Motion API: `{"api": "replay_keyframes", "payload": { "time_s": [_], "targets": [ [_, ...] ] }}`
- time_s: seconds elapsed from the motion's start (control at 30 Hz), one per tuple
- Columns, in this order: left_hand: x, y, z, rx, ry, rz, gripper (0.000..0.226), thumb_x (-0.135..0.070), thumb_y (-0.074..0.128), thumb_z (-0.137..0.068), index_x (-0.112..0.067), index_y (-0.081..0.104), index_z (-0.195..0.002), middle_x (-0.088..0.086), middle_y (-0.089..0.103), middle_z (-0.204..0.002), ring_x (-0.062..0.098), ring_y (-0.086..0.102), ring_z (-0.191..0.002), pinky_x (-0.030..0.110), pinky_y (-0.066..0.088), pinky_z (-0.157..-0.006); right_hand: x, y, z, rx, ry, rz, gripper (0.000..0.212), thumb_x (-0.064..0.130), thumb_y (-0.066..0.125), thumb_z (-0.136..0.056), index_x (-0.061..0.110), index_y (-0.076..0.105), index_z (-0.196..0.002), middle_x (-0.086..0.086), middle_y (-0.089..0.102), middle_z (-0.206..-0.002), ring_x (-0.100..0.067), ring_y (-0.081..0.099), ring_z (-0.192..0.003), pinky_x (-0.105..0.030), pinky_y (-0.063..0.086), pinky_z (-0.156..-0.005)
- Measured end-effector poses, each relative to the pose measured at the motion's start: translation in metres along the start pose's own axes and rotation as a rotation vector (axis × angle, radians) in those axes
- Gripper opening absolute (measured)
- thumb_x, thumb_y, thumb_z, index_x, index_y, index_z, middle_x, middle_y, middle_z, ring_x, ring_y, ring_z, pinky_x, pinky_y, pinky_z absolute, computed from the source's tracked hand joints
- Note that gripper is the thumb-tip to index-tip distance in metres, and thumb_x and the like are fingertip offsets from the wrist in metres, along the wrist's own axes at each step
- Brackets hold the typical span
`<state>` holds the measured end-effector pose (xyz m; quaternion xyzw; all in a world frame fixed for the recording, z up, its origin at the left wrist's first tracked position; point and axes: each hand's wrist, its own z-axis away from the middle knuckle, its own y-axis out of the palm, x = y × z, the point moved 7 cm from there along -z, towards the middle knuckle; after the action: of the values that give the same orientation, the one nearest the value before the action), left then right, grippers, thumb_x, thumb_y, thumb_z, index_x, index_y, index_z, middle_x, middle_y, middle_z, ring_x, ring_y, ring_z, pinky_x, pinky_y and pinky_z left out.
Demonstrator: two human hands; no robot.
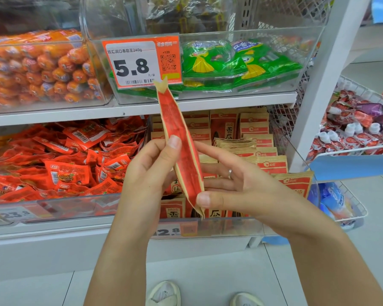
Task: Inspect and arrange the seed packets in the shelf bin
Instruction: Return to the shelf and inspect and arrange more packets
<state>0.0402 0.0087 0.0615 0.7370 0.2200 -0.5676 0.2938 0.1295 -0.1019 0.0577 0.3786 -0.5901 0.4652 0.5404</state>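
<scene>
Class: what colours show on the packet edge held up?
Red with tan borders, on the paper seed packet; head view.

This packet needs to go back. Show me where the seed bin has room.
Seed bin: a gap at the front centre, below the held packet, between upright packets. Back rows and right side are packed.

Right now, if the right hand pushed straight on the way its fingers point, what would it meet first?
The held seed packet: the right hand points left with its fingers already against it. Beyond lies the left hand.
</scene>
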Motion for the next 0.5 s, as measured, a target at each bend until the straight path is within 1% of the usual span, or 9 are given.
{"api": "replay_keyframes", "payload": {
  "time_s": [0.07,0.13,0.17,0.23,0.3,0.37,0.43,0.5],
  "targets": [
    [0.000,0.001,-0.001,-0.004,-0.001,0.004,0.044,-0.051,0.065,-0.080,-0.011,0.070,-0.096,0.015,0.067,-0.089,0.024,0.065,-0.076,0.033,0.053,-0.069,0.002,0.003,0.000,0.036,-0.021,0.002,0.081,0.022,0.072,-0.078,0.038,0.035,-0.148,0.015,0.048,-0.146,0.001,0.048,-0.131,-0.027,0.040,-0.111],
    [0.002,-0.001,-0.002,-0.010,-0.016,0.001,0.047,-0.049,0.060,-0.082,-0.007,0.069,-0.100,0.015,0.067,-0.089,0.025,0.065,-0.078,0.034,0.053,-0.070,0.003,0.006,0.001,0.061,-0.024,0.005,0.079,0.021,0.071,-0.083,0.036,0.032,-0.150,0.016,0.044,-0.149,0.002,0.047,-0.131,-0.023,0.038,-0.111],
    [0.003,-0.003,-0.004,-0.020,-0.029,0.000,0.049,-0.048,0.060,-0.084,-0.005,0.067,-0.105,0.015,0.066,-0.092,0.026,0.064,-0.081,0.038,0.052,-0.072,0.002,0.005,0.001,0.056,-0.017,0.003,0.078,0.020,0.073,-0.084,0.035,0.033,-0.150,0.014,0.046,-0.148,0.000,0.051,-0.128,-0.022,0.040,-0.109],
    [0.003,-0.005,-0.003,-0.042,-0.050,0.006,0.052,-0.046,0.054,-0.091,-0.001,0.062,-0.117,0.018,0.064,-0.102,0.031,0.060,-0.091,0.046,0.049,-0.078,0.001,-0.001,0.001,0.000,-0.002,-0.004,0.072,0.020,0.070,-0.082,0.035,0.040,-0.146,0.007,0.056,-0.140,-0.006,0.063,-0.114,-0.021,0.046,-0.102],
    [0.001,-0.008,-0.002,-0.061,-0.052,0.019,0.052,-0.045,0.052,-0.094,-0.001,0.059,-0.122,0.021,0.063,-0.109,0.033,0.060,-0.097,0.049,0.048,-0.082,0.002,-0.007,0.001,-0.059,-0.002,0.015,0.068,0.023,0.068,-0.077,0.035,0.047,-0.141,0.004,0.063,-0.130,-0.009,0.069,-0.104,-0.021,0.050,-0.096],
    [-0.002,-0.005,0.000,-0.041,-0.037,0.009,0.062,-0.054,0.057,-0.085,-0.002,0.060,-0.119,0.021,0.063,-0.107,0.032,0.059,-0.095,0.050,0.047,-0.083,0.002,-0.006,0.002,-0.058,0.008,0.027,0.068,0.028,0.067,-0.076,0.036,0.048,-0.140,0.005,0.063,-0.129,-0.007,0.068,-0.104,-0.021,0.050,-0.096],
    [-0.005,-0.002,0.001,-0.045,-0.026,-0.009,0.068,-0.055,0.061,-0.078,0.000,0.060,-0.116,0.020,0.061,-0.103,0.031,0.057,-0.092,0.048,0.045,-0.081,0.001,-0.004,0.001,-0.069,0.020,0.037,0.066,0.035,0.065,-0.077,0.038,0.047,-0.140,0.007,0.063,-0.129,-0.003,0.065,-0.108,-0.022,0.050,-0.098],
    [-0.005,0.000,0.001,-0.041,-0.039,0.014,0.061,-0.050,0.062,-0.085,0.000,0.059,-0.119,0.020,0.062,-0.106,0.029,0.059,-0.091,0.042,0.048,-0.078,-0.001,-0.006,-0.002,-0.118,0.039,0.025,0.065,0.043,0.062,-0.075,0.039,0.048,-0.139,0.010,0.066,-0.126,0.002,0.062,-0.112,-0.026,0.048,-0.101]
  ]
}}
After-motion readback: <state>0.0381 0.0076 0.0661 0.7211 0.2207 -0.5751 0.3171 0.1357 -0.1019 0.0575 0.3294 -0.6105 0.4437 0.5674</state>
